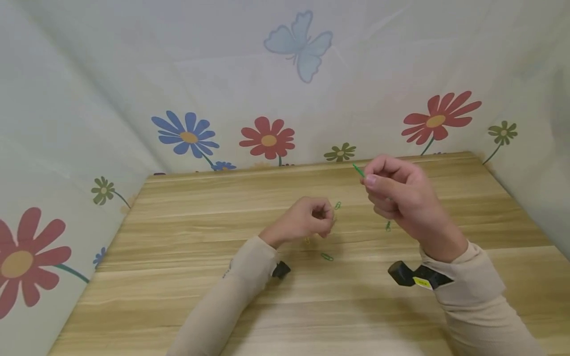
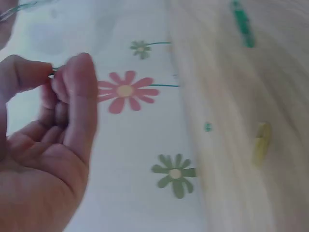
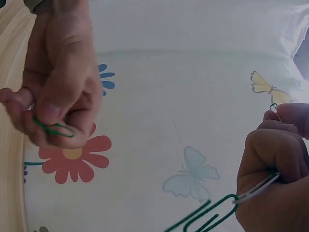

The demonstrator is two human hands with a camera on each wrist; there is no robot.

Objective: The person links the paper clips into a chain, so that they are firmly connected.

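I can swing the left hand (image 1: 303, 220) outward over bare tabletop (image 1: 187, 237), and the right hand (image 1: 407, 200) outward over the same surface. Between the hands I have a gap, narrowed where a green clip (image 1: 358, 170) juts from the right one. A clip chain (image 3: 235, 199) hangs off the right hand, obstructing anything passing just below. On the left hand's near side lie a yellow clip (image 1: 307, 241) and a loose green clip (image 1: 327, 257). Beyond both hands, a flowered curtain (image 1: 356, 104) stops me.
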